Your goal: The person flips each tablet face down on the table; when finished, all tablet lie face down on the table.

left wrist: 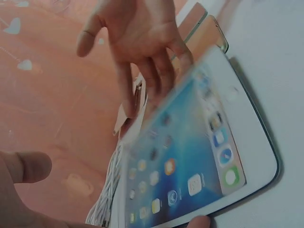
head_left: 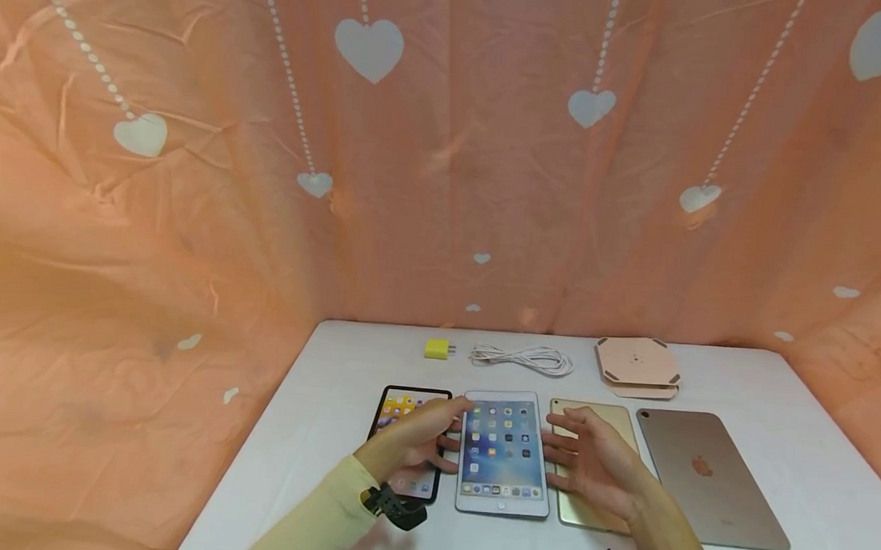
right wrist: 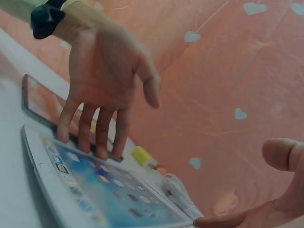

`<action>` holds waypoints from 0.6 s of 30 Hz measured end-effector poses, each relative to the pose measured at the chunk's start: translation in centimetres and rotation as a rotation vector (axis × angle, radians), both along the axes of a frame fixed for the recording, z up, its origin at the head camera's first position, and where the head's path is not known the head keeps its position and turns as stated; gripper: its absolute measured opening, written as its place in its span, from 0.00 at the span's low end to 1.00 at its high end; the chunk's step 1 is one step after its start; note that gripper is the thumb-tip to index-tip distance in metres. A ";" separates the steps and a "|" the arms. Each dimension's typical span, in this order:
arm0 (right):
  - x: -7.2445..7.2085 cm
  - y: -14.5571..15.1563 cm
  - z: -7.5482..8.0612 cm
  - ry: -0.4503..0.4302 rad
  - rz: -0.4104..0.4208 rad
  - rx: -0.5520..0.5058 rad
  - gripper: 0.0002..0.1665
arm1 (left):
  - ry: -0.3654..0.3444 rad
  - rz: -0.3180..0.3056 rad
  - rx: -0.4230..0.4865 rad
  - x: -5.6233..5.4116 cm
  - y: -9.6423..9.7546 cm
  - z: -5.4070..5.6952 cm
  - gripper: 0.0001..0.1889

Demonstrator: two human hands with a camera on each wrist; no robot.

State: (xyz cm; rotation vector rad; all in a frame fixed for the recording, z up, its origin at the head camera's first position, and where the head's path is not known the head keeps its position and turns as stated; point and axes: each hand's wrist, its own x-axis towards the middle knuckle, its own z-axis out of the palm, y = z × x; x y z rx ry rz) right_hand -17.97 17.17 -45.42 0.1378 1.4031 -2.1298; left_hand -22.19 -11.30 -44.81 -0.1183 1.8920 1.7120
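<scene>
A white tablet (head_left: pixel 506 447) with its screen lit and app icons showing lies between my two hands in the head view. My left hand (head_left: pixel 422 438) is at its left side, thumb near the top left corner and fingers spread along the edge. On the other side my right hand (head_left: pixel 600 463) faces it palm inward, fingertips right at the right edge. In the left wrist view a left fingertip (left wrist: pixel 199 222) is at the tablet's rim. The right wrist view has the left hand (right wrist: pixel 102 85) with loosely extended fingers over the far edge.
Under my left hand lies a black-framed lit tablet (head_left: pixel 399 405); under the right, a gold tablet (head_left: pixel 620 421). A grey tablet (head_left: pixel 717 487) lies face down farther right. Behind are a yellow charger plug (head_left: pixel 436 349), a coiled white cable (head_left: pixel 525 358) and a pink folded stand (head_left: pixel 637 363).
</scene>
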 end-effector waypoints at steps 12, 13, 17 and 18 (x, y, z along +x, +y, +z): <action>0.1 2.8 1.0 0.133 0.106 -0.071 0.46 | -0.104 -0.046 0.114 -0.1 3.8 0.0 0.31; 0.1 3.1 1.1 0.153 0.107 -0.052 0.46 | -0.106 -0.063 0.120 -0.1 4.0 -0.1 0.31; 0.3 3.6 1.9 0.215 0.067 0.078 0.46 | -0.101 -0.147 0.184 0.0 4.5 -0.5 0.30; 0.4 3.5 2.1 0.221 0.055 0.109 0.46 | -0.096 -0.168 0.198 0.0 4.5 -0.6 0.29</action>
